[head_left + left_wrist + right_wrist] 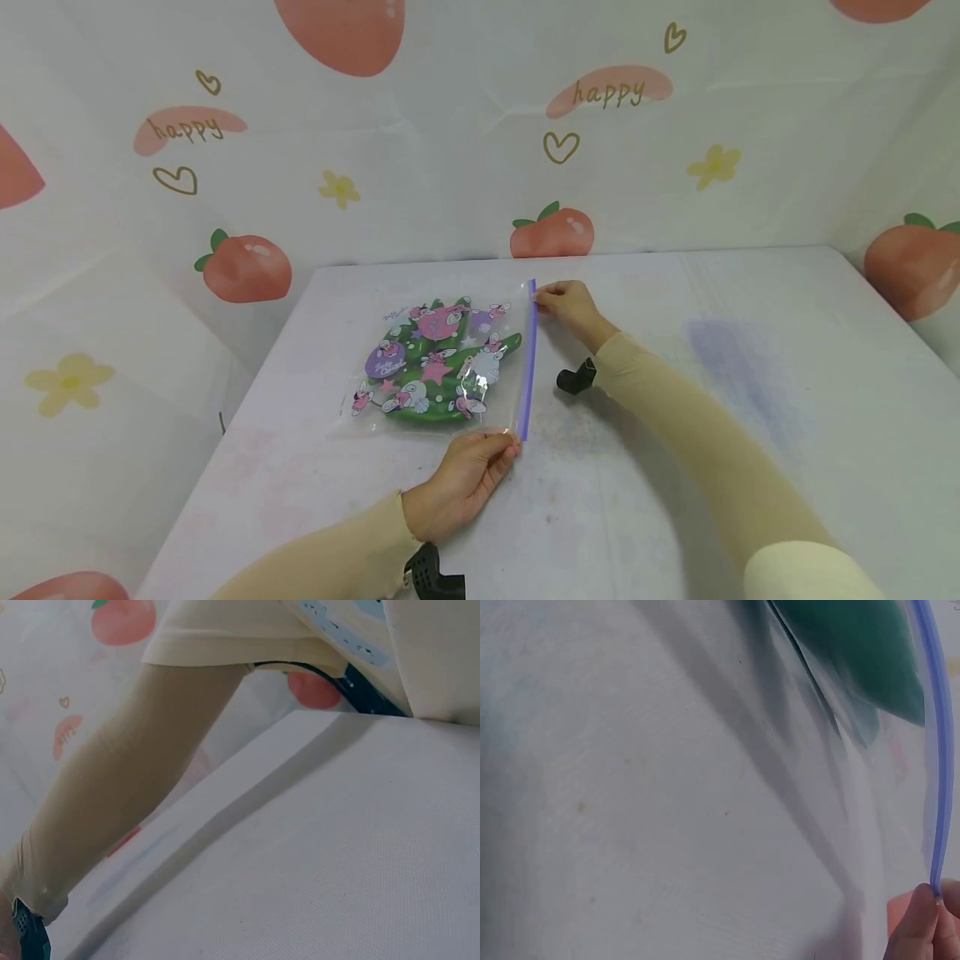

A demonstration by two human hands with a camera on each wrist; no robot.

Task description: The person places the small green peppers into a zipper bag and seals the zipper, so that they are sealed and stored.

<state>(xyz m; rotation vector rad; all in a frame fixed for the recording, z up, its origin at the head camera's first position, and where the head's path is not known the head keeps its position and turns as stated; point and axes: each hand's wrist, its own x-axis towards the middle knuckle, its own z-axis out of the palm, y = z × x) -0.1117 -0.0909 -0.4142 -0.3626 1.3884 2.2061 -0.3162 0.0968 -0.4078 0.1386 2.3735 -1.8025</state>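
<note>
A clear zip bag [504, 400] lies on the table, printed with pink and purple cartoon figures. Inside it are smooth green things [431, 412] with narrow ends; their kind is unclear behind the print. A purple zip strip [531, 358] runs along the bag's right edge. At the far end of that strip, my right hand [572, 307] pinches it between thumb and fingers; the right wrist view shows the same fingertips [921, 911] on the strip. My left hand [467, 479] pinches the bag's near right corner. Only a sliver of a hand shows in the left wrist view.
The white table [750, 333] bears a bluish smudge on its right side. Behind it hangs a white cloth [450, 150] printed with fruit and flowers. Black wrist cameras [576, 379] are worn on both wrists. A sleeved arm [127, 765] crosses the left wrist view.
</note>
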